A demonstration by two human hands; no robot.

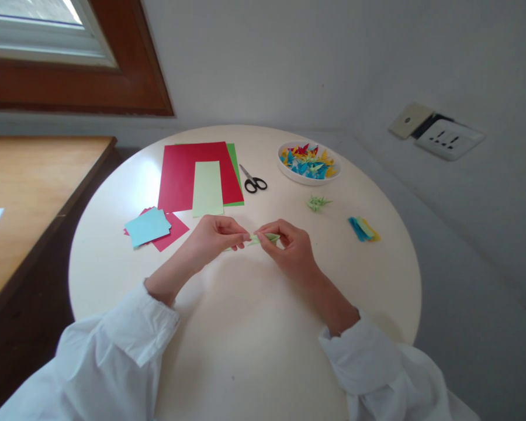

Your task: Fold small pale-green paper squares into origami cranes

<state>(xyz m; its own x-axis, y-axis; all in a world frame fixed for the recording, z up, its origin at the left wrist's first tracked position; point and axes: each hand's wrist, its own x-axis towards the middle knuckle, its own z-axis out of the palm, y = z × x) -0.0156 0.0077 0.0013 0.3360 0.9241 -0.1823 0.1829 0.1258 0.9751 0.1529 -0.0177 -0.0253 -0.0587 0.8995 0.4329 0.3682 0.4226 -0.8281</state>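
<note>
Both hands — left hand (pixel 213 235) and right hand (pixel 289 244) — pinch a folded pale green paper (pixel 263 238) at table centre. Far right, a white dish (pixel 309 176) holds colourful folded paper pieces (pixel 307 159) — scissors (pixel 253 180) lie just left.

A round, cream-white desk (pixel 245 351) stands pushed into a corner of pale grey walls (pixel 289 58). At the upper left a window (pixel 35 23) sits in a broad dark-brown wooden frame (pixel 127 88). Daylight comes through it and lays a soft glare on the near left part of the desk. Below the window a light wooden ledge (pixel 26 193) with a darker edge runs along the left side. On the right wall a white socket plate (pixel 449 139) sits just beside a beige switch plate (pixel 409 120).
</note>
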